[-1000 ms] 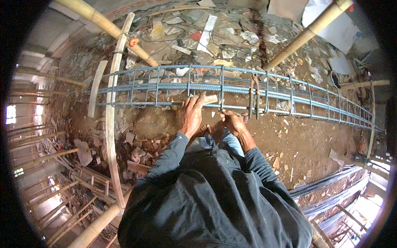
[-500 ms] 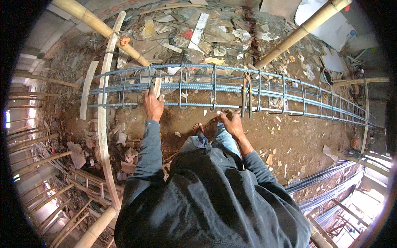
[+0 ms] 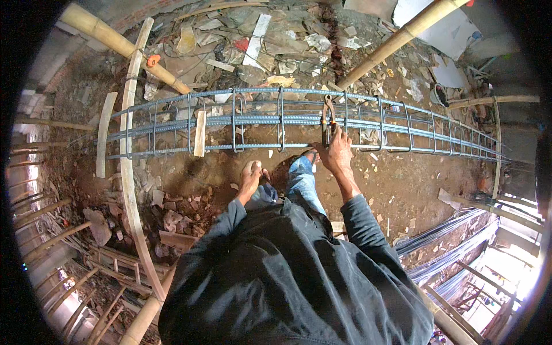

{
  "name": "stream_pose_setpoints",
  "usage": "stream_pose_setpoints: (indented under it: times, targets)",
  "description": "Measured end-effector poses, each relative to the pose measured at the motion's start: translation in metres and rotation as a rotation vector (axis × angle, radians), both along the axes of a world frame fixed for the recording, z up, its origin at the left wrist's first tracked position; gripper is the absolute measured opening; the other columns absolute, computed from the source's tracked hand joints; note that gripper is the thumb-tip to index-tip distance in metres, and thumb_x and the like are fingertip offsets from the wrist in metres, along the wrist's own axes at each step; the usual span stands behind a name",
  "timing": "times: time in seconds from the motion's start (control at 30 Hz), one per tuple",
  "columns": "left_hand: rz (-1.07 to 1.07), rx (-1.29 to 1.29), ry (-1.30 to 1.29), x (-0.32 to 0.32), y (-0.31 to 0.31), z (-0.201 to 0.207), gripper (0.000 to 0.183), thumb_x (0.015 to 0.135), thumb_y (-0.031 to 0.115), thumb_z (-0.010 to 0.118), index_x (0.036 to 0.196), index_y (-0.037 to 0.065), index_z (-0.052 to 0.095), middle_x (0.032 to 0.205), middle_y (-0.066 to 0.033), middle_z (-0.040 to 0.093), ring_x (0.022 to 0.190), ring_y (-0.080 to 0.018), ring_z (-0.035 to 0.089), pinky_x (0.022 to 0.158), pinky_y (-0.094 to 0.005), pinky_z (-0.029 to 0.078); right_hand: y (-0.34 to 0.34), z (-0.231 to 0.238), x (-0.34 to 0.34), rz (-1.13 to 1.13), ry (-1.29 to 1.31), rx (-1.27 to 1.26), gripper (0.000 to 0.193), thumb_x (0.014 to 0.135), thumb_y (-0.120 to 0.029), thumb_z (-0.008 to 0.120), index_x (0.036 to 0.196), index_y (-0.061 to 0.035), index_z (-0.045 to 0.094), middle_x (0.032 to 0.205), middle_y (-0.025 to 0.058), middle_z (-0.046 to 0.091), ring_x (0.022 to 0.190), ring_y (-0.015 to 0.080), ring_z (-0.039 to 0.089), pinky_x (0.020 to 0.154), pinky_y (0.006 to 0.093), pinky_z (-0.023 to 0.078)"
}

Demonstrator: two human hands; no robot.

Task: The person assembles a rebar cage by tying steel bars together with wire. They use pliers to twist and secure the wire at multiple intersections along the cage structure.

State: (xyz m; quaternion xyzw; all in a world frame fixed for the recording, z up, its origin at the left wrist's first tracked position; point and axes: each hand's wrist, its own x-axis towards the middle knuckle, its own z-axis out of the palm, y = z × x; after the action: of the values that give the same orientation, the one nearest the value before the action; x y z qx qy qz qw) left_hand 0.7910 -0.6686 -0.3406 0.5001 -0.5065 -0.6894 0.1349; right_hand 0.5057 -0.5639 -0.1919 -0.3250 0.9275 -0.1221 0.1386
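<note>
A long rebar cage (image 3: 259, 119) of bluish ribbed bars tied with square stirrups stretches across in front of me. Pincers (image 3: 328, 109) with dark, orange-marked handles rest upright against its bars, jaws uppermost. My right hand (image 3: 337, 152) is at the near bar with its fingers closed around the pincers' handles. Back from the cage, above my leg, my left hand (image 3: 250, 180) is held with its fingers curled in. Whatever those fingers may hold is hidden. A short wooden stick (image 3: 200, 133) leans in the cage, to the left of both hands.
A long wooden batten (image 3: 130, 149) runs under the cage's left end. Bamboo poles (image 3: 397, 49) slant beyond it. Rubble and scraps (image 3: 293, 49) litter the dirt ground. Bundled rods (image 3: 454, 241) lie at the lower right, and my foot (image 3: 311, 155) stands near the cage.
My left hand has left the wooden stick and cage and drawn back toward my body. The right hand has moved up onto the pincers' handles. The view has shifted slightly right.
</note>
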Motion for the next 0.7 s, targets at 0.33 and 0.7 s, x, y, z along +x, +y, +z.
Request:
stream_pose_setpoints:
  times: [0.33,0.7]
  targets:
    - [0.117,0.331,0.035,-0.106,-0.055,-0.068,0.067,0.101,0.066,0.059,0.138,0.01,0.056,0.122,-0.0107,0.069,0.092,-0.0191,0.068,0.073,-0.0382,0.059,0.035,0.037,0.004,-0.134,-0.691,-0.412,0.043,0.103,-0.027,0.054,0.135,0.0002,0.061,0.101,0.0149,0.071,0.082,0.0269,0.067,0.076,0.0451,0.054]
    - [0.165,0.459,0.192,-0.143,-0.06,-0.106,0.056,0.103,0.055,0.062,0.135,0.01,0.058,0.109,-0.0114,0.074,0.077,-0.024,0.076,0.061,-0.0395,0.066,0.096,0.026,0.085,0.267,-0.762,-0.077,0.072,0.104,-0.023,0.064,0.167,-0.0196,0.03,0.149,0.0273,0.054,0.135,0.0471,0.054,0.112,0.0516,0.046]
